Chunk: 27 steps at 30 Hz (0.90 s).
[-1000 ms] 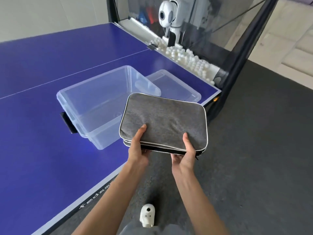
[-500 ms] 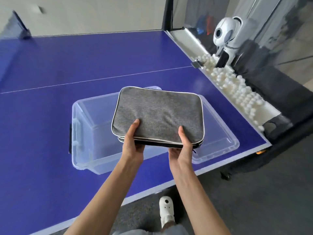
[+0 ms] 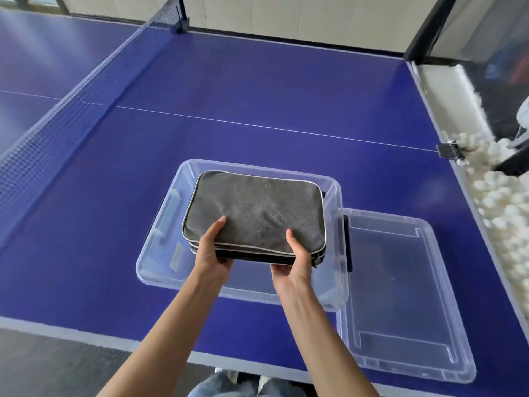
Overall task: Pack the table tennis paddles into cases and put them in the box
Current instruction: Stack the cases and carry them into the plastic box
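A stack of grey paddle cases with white piping hangs level over the open clear plastic box on the blue table. My left hand grips the stack's near left edge, thumb on top. My right hand grips the near right edge the same way. At least two cases lie one on the other. No paddle shows; whatever is inside the cases is hidden.
The box's clear lid lies flat just right of the box. A trough of white balls runs along the table's right side. The net crosses at the left. The table's near edge lies close in front of me.
I have carried the cases from beside the table to a spot right over the box. The view has swung so that the box and lid lie square in front of me.
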Tool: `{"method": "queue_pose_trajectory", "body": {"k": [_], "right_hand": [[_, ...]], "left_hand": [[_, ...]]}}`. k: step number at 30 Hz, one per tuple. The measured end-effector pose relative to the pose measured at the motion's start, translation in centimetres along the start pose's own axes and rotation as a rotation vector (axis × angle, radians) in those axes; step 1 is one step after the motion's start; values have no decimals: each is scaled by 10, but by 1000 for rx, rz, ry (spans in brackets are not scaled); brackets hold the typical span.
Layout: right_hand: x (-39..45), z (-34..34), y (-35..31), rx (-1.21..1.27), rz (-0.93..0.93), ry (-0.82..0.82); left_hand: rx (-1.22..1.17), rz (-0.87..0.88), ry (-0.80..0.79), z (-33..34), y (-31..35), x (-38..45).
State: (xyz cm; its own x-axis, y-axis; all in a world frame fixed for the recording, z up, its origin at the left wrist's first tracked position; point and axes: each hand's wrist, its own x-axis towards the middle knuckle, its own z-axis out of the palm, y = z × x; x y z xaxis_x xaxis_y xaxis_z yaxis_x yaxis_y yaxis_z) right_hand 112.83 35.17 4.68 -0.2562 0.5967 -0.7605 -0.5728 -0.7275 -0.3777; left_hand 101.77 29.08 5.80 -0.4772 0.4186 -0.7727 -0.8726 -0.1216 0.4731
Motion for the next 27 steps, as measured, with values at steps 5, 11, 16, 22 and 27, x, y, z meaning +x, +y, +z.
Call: {"method": "queue_pose_trajectory", "body": {"k": [5, 11, 16, 22, 27], "right_hand": [[37, 8, 15, 18, 61, 75], [62, 13, 17, 19, 138, 252], [69, 11, 16, -47, 235, 326], [71, 12, 18, -53, 349, 396], [71, 16, 18, -119, 299, 342]], "left_hand": [[43, -108, 52, 2, 11, 39], [56, -269, 125, 6, 5, 78], [32, -316, 139, 0, 1, 97], [48, -293, 269, -6, -7, 110], [216, -230, 248, -7, -13, 117]]}}
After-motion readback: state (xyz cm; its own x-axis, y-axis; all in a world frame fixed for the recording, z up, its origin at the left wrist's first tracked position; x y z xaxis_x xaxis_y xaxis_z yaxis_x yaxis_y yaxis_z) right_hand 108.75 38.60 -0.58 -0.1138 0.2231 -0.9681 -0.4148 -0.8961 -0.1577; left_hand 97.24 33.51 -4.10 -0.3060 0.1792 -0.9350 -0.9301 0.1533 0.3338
